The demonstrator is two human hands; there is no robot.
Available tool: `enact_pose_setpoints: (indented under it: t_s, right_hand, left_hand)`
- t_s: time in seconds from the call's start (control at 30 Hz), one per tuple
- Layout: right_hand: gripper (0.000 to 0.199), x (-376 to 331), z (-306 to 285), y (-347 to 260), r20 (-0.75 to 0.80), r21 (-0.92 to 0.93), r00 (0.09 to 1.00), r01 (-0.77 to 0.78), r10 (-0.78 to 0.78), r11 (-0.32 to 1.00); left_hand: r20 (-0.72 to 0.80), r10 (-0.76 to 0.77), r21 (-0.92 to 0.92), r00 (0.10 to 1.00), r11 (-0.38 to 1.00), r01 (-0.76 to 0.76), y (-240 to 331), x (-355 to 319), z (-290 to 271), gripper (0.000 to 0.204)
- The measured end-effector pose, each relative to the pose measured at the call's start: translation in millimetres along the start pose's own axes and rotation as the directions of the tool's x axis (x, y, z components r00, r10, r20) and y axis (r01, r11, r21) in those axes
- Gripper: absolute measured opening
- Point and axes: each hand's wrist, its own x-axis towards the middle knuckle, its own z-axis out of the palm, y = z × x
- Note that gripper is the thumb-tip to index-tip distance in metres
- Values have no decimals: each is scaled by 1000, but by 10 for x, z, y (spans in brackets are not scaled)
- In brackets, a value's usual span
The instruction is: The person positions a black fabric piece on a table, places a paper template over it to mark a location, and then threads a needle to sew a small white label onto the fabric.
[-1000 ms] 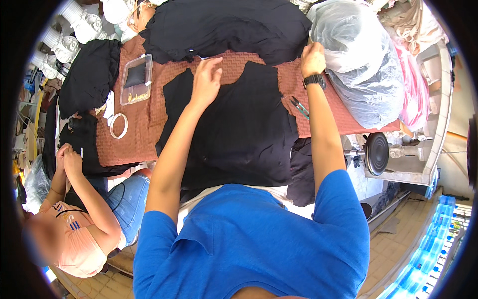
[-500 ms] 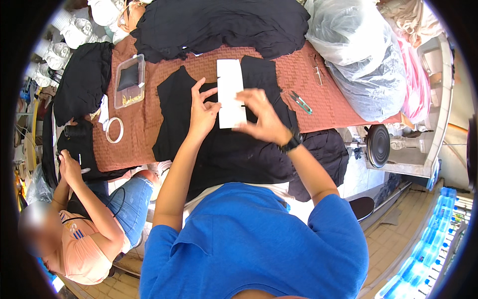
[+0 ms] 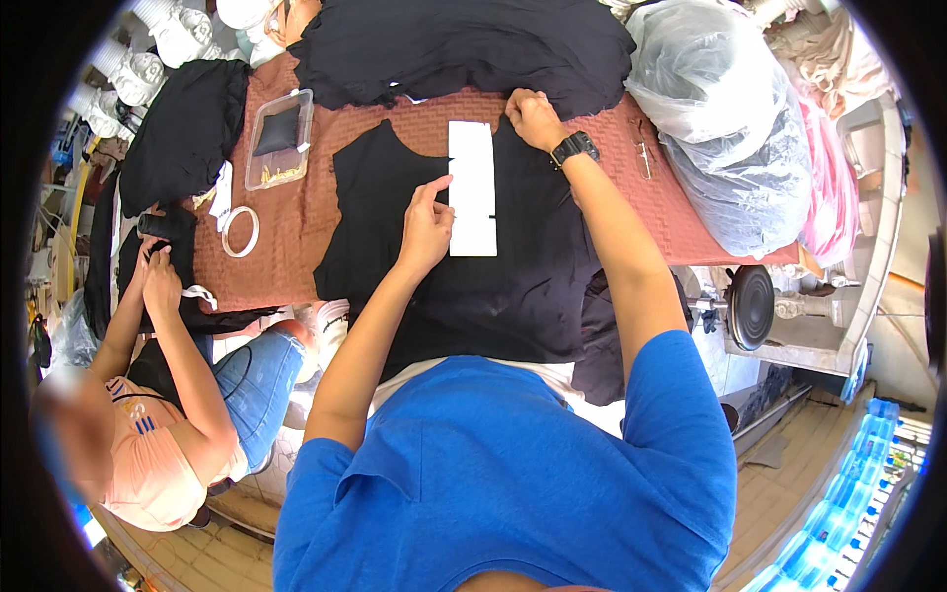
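A sleeveless black garment piece (image 3: 370,232) lies spread in front of me, its curved neckline at the far side. On top of it is an upright white card strip (image 3: 473,187) with small dark notch marks along its edges. My left hand (image 3: 427,232) is open at the card's left edge, index finger and thumb apart, fingertips touching it. Farther off, my right hand (image 3: 536,120), with a black watch on the wrist, has its fingers closed at the garment's far right shoulder. The fabric between those fingers is mostly hidden.
A red-brown cloth (image 3: 266,276) covers the table. Dark fabric (image 3: 464,49) is heaped at the back. On the left are a clear plastic box (image 3: 279,138), a white ring (image 3: 241,232) and a seated person (image 3: 163,434). Large plastic bags (image 3: 720,128) stand at the right.
My right hand has moved from the card to the garment's far right shoulder and closed. The left fingers have drawn closer together at the card. The green snips are now out of sight.
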Motion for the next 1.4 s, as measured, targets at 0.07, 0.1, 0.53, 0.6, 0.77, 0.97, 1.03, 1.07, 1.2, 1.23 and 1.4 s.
enact_pose_setpoints:
  t_s: [0.07, 0.1, 0.53, 0.6, 0.77, 0.97, 1.03, 1.07, 1.2, 1.23, 1.4]
  right_hand:
    - [9, 58, -42, -85, 70, 64, 993, -104, 100, 993]
    - [9, 70, -76, -97, 92, 113, 988, -135, 125, 984]
    - [26, 79, -3, -81, 11, 368, 968, -236, 249, 899]
    - [28, 73, 46, -106, -91, 294, 965, -209, 245, 933]
    - [26, -3, 121, -208, -173, 297, 942, -228, 287, 927]
    - [13, -390, 70, -343, -384, 141, 917, -53, 104, 989]
    - [12, -547, 94, -309, -332, 80, 943, -6, 33, 997]
    - [13, -606, 117, -298, -318, 72, 948, 27, -3, 997]
    - [22, -711, 143, -348, -308, 62, 951, 36, -16, 997]
    - [25, -716, 138, -363, -270, 44, 963, 8, 4, 999]
    - [30, -739, 127, -394, -246, -5, 969, -24, 22, 1000]
  left_hand:
    - [-12, 2, -18, 1000, 1000, -2, -48, -14, -5, 46]
    - [-7, 15, -8, 1000, 1000, -15, -35, -12, -9, 45]
    - [-9, 37, -87, 999, 995, -38, 101, -27, -14, 46]
    - [3, 53, -81, 999, 995, -52, 123, 0, 38, 46]
    - [12, 73, -24, 997, 997, -73, 55, 92, 225, 45]
    - [-22, 62, -3, 998, 998, -62, 54, 163, 290, 46]
    - [-13, 57, 8, 998, 998, -57, 82, 201, 301, 46]
    - [-10, 50, 16, 999, 999, -50, 95, 220, 305, 46]
    - [-35, 33, 24, 999, 999, -32, 87, 259, 342, 46]
    - [-44, 28, 28, 999, 999, -27, 86, 263, 346, 46]
    - [-61, 23, 72, 998, 997, -19, 218, 229, 280, 44]
